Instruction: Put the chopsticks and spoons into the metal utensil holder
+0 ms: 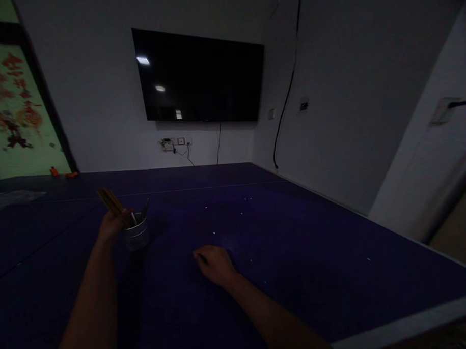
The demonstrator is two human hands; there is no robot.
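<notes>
My left hand [112, 224] is closed round a bundle of wooden chopsticks [110, 201], their lower ends in a small metal cup [138, 235] on the dark blue table [292, 237]. The sticks lean up and to the left out of the cup. A thin metal utensil also stands in the cup. My right hand [214, 264] lies on the table surface to the right of the cup, fingers curled down against it; whether anything is under them is hidden in the dim light.
A black wall-mounted screen [200, 76] hangs beyond the table's far edge, with wall sockets [175, 142] and cables below. White specks dot the table. The table's white edge [399, 328] runs along the near right. A painted panel [17, 111] stands at the left.
</notes>
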